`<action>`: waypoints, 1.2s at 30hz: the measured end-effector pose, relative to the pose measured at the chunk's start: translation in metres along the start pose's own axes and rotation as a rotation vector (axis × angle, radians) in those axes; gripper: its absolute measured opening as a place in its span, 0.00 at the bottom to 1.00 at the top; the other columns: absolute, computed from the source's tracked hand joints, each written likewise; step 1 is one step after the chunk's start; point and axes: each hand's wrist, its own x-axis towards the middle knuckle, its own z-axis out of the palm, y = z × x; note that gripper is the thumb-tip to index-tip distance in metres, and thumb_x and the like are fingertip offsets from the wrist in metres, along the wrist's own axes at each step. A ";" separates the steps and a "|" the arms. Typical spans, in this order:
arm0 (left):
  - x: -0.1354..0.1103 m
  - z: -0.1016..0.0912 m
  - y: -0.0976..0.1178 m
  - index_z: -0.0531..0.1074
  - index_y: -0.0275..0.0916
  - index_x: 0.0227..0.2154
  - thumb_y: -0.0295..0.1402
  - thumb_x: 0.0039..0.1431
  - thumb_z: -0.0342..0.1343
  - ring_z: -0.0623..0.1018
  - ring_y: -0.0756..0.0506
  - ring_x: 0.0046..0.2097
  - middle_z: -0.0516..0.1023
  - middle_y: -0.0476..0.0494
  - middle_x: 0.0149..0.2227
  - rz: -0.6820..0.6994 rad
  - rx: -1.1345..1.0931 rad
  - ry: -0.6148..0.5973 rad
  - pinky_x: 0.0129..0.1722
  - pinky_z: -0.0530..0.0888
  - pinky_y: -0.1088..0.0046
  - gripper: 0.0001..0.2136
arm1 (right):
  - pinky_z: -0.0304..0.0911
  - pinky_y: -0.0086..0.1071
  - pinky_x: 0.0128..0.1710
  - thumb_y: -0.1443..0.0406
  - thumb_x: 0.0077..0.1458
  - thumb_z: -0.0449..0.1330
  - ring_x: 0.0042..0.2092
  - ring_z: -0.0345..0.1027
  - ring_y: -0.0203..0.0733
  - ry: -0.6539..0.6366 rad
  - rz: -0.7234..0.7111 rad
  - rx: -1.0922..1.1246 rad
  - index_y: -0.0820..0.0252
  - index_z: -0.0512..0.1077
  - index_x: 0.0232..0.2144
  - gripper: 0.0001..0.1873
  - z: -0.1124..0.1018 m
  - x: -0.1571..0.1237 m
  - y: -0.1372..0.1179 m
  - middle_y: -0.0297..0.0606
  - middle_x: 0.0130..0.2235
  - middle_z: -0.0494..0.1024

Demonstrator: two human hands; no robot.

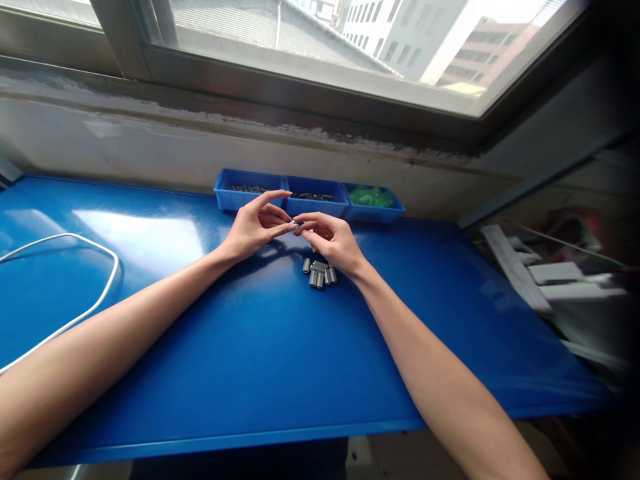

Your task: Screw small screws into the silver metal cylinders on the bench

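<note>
Left hand (256, 227) and right hand (330, 240) fingertip-to-fingertip (above the metal cylinders (319, 273))

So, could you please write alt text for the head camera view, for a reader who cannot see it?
Two bare hands, left hand and right hand, meet fingertip to fingertip over a blue table, pinching something too small to identify. A cluster of small metal cylinders lies below them; three blue bins sit behind.
</note>
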 end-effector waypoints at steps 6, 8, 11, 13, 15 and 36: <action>-0.001 -0.001 -0.002 0.67 0.41 0.60 0.44 0.45 0.74 0.85 0.43 0.39 0.82 0.44 0.38 0.012 -0.005 -0.032 0.42 0.83 0.69 0.39 | 0.61 0.29 0.26 0.61 0.53 0.63 0.28 0.68 0.34 -0.055 0.016 0.024 0.58 0.79 0.47 0.19 0.002 -0.001 -0.005 0.38 0.39 0.84; -0.001 0.000 -0.001 0.67 0.41 0.60 0.45 0.45 0.74 0.85 0.43 0.40 0.82 0.43 0.39 0.014 0.015 -0.028 0.42 0.82 0.69 0.39 | 0.61 0.29 0.26 0.61 0.52 0.63 0.29 0.69 0.36 -0.046 0.029 0.049 0.59 0.79 0.45 0.18 0.002 0.000 -0.005 0.38 0.38 0.84; 0.000 0.002 0.000 0.69 0.39 0.57 0.48 0.51 0.70 0.84 0.43 0.41 0.82 0.42 0.40 0.025 0.086 0.005 0.43 0.81 0.70 0.33 | 0.64 0.30 0.26 0.62 0.50 0.63 0.32 0.72 0.38 0.062 0.032 0.073 0.59 0.79 0.43 0.17 -0.001 0.003 -0.003 0.39 0.38 0.84; 0.000 0.004 0.001 0.73 0.37 0.53 0.48 0.59 0.64 0.84 0.44 0.42 0.83 0.40 0.41 0.086 0.195 -0.006 0.44 0.80 0.70 0.25 | 0.67 0.31 0.28 0.64 0.49 0.62 0.35 0.74 0.41 0.171 0.020 0.089 0.58 0.79 0.46 0.20 -0.006 0.006 0.001 0.40 0.42 0.84; -0.001 0.006 0.002 0.76 0.36 0.49 0.44 0.65 0.58 0.82 0.43 0.46 0.83 0.38 0.45 0.215 0.352 -0.087 0.49 0.79 0.67 0.17 | 0.70 0.32 0.30 0.65 0.48 0.62 0.40 0.76 0.43 0.263 0.007 0.108 0.57 0.77 0.50 0.25 -0.011 0.009 0.004 0.42 0.48 0.82; -0.009 0.009 0.009 0.62 0.51 0.68 0.38 0.73 0.48 0.54 0.35 0.74 0.56 0.46 0.73 0.456 0.757 -0.709 0.71 0.56 0.48 0.23 | 0.71 0.33 0.29 0.64 0.52 0.61 0.32 0.74 0.38 0.333 0.016 0.016 0.56 0.75 0.49 0.20 -0.017 0.010 0.012 0.42 0.50 0.81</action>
